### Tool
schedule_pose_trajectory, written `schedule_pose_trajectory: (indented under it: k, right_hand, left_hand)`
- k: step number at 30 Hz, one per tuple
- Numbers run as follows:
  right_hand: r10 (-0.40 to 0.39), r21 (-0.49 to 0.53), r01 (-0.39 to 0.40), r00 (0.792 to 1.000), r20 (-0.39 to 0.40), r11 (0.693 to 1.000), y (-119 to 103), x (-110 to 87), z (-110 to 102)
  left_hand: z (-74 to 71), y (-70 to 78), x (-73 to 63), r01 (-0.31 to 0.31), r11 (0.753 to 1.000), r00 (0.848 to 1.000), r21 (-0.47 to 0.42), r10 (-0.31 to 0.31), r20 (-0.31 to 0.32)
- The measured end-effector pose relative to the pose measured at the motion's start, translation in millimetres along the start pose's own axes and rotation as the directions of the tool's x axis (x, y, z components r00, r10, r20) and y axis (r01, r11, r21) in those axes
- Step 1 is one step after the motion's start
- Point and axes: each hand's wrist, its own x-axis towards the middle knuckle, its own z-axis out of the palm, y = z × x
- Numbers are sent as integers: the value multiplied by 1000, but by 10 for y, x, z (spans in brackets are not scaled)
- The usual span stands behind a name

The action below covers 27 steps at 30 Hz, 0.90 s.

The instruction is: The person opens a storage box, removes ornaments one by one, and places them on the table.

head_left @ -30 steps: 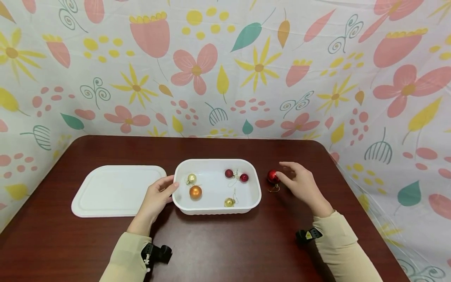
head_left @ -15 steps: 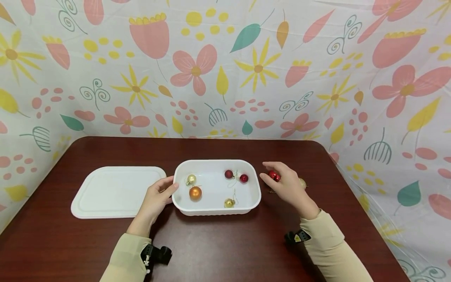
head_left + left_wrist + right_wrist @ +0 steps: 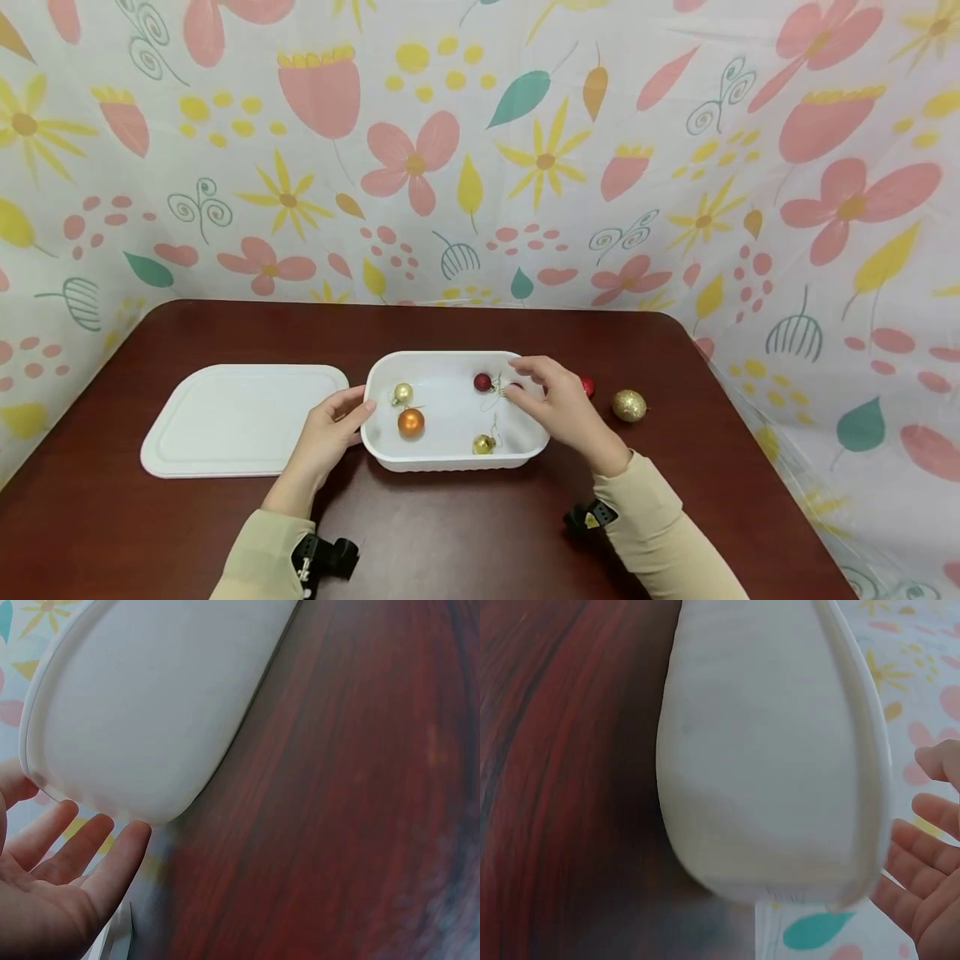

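A white plastic container (image 3: 450,464) stands mid-table with several small Christmas baubles in it. An orange bauble (image 3: 411,423) and a pale gold one lie in its left part. At its right lie two dark red baubles (image 3: 482,382), one partly hidden, and a gold bauble (image 3: 483,444) nearer the front. My left hand (image 3: 332,431) holds the container's left end, thumb at the rim and fingers against the outer wall. Over the right end hovers my right hand (image 3: 564,407), thumb and fingers apart; in the right wrist view nothing shows between them.
Left of the container, a flat white lid (image 3: 232,425) lies on the dark wooden table (image 3: 450,533). To the right are a shiny red bauble (image 3: 587,386), partly behind the right hand, and a glittery gold bauble (image 3: 629,406). A floral cloth (image 3: 450,167) hangs behind.
My right hand has moved left, from the red bauble on the table to over the container's right end, uncovering the glittery gold bauble. My left hand stays at the container; the head view has shifted slightly.
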Motion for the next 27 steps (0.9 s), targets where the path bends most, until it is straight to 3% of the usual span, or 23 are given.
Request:
schedule_pose_trajectory:
  k: [9,16,27]
  right_hand:
    - [-75,24,74,997,34,997,-132,66,255]
    - [-92,39,88,990,107,995,-243,107,430]
    - [-19,27,13,978,208,1000,-388,131,623]
  left_hand:
    - [-2,-38,14,-6,1000,1000,-15,6,-7]
    - [5,-25,17,-7,1000,1000,-17,6,-10]
    - [-9,-1,6,-3,1000,1000,-24,3,-5]
